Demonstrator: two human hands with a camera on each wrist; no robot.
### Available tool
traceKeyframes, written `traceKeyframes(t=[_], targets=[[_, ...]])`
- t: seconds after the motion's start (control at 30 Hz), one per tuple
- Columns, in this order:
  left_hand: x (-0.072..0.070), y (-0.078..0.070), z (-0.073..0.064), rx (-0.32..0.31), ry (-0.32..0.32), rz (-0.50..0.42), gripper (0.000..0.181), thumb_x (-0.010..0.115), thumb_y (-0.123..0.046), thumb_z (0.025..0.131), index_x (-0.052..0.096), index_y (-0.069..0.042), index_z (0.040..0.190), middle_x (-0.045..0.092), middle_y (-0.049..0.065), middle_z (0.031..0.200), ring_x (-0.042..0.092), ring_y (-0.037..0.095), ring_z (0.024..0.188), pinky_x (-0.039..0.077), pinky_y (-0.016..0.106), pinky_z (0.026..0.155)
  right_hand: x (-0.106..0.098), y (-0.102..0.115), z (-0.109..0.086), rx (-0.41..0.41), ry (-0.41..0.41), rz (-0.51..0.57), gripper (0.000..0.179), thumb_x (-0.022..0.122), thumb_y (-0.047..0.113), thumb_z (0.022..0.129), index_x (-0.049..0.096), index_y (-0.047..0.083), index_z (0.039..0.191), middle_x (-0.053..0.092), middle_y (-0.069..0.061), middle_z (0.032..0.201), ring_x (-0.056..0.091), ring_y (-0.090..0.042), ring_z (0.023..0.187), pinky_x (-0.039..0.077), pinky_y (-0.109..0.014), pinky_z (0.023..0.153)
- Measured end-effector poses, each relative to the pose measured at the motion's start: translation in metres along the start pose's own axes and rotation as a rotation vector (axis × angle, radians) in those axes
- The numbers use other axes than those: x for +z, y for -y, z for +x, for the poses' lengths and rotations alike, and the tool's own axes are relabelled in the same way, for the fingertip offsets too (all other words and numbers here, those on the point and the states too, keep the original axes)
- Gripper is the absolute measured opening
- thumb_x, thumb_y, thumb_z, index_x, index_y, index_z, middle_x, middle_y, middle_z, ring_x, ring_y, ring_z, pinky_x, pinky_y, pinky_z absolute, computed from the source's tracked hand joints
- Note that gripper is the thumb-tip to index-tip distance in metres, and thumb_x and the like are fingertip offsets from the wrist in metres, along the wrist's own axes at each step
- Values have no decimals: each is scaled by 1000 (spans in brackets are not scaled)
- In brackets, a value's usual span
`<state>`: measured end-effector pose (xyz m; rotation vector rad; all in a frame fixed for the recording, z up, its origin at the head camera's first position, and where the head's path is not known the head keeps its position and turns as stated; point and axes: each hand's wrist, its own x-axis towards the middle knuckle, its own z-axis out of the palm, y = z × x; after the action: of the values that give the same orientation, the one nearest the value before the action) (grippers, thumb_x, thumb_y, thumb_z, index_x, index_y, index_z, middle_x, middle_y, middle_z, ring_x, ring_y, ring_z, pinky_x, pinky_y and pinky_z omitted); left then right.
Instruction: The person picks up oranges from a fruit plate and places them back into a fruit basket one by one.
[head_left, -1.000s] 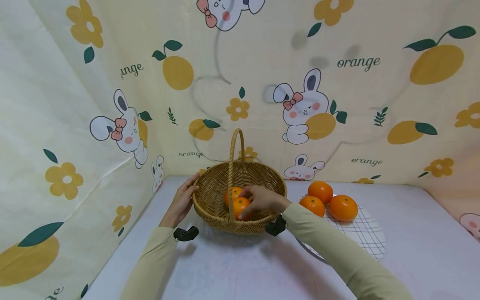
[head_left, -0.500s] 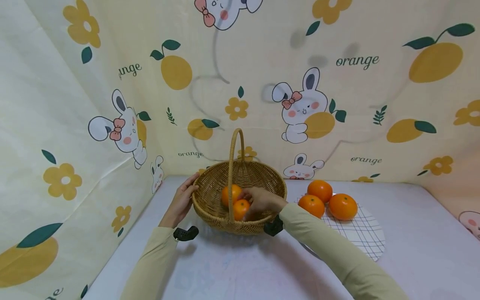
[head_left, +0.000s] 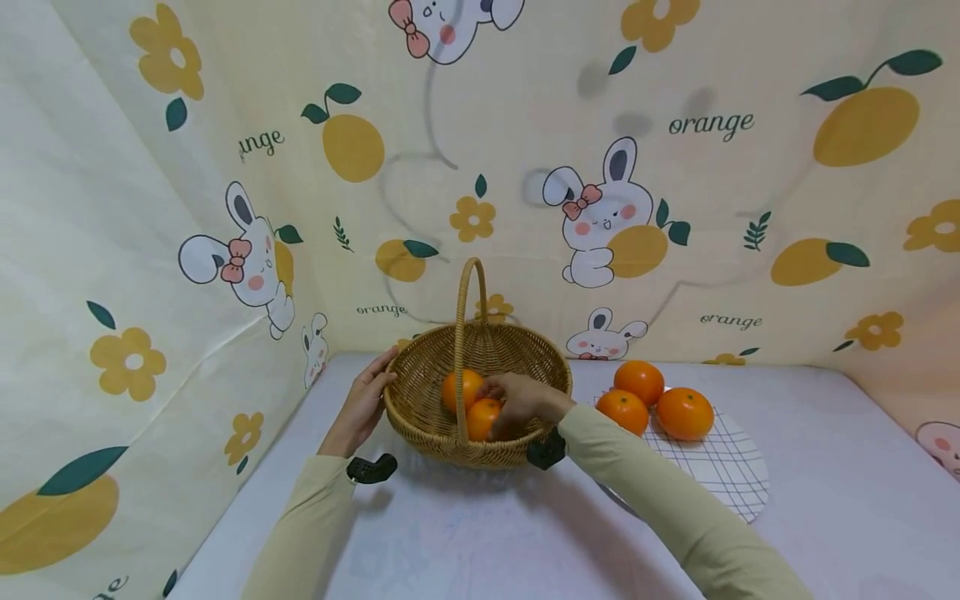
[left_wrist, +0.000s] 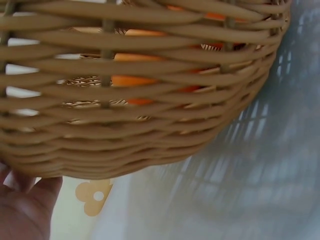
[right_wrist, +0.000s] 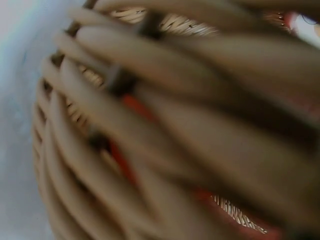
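A round wicker basket (head_left: 517, 354) with a tall arched handle stands on the table. My left hand (head_left: 363, 408) grips its left rim; fingertips and thumb of that hand (left_wrist: 30, 205) show against the weave in the left wrist view. Inside the basket lie two oranges: a rear orange (head_left: 459, 390) and a front orange (head_left: 482, 418), partly behind the handle. My right hand (head_left: 525, 398) reaches in over the right rim and holds the front orange, fingers and thumb about its right side. The right wrist view shows mostly blurred wicker (right_wrist: 165, 120), the right hand being hidden there.
Right of the basket, a white plate (head_left: 723, 467) with a dark grid carries three oranges (head_left: 685, 414). My right forearm (head_left: 652, 483) crosses over the plate's left edge. A printed cloth (head_left: 525, 225) hangs behind and to the left of the white table (head_left: 435, 542).
In the basket, the rear orange has shifted slightly left. My right thumb has drawn back to the right on the front orange. My left hand stays on the rim.
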<state>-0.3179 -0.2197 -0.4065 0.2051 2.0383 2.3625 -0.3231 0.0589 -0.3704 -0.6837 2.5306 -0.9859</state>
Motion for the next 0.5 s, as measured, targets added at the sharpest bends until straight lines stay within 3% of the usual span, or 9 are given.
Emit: traceKeyframes(t=[0.2, 0.5], targets=[[1, -1, 0, -4, -2, -6, 52, 38, -4, 103, 26, -9, 154, 16, 5, 159, 16, 22, 144, 21, 41, 113, -1, 1, 0, -10, -22, -57, 52, 89, 11, 67, 66, 12, 114, 61, -8, 115, 55, -25, 104, 47, -38, 88], [0, 1, 1, 3, 7, 3, 52, 37, -4, 103, 25, -8, 154, 15, 6, 160, 16, 23, 144, 21, 41, 113, -6, 4, -6, -54, -61, -35, 57, 86, 17, 73, 62, 8, 124, 60, -13, 122, 54, -31, 113, 46, -43, 94]])
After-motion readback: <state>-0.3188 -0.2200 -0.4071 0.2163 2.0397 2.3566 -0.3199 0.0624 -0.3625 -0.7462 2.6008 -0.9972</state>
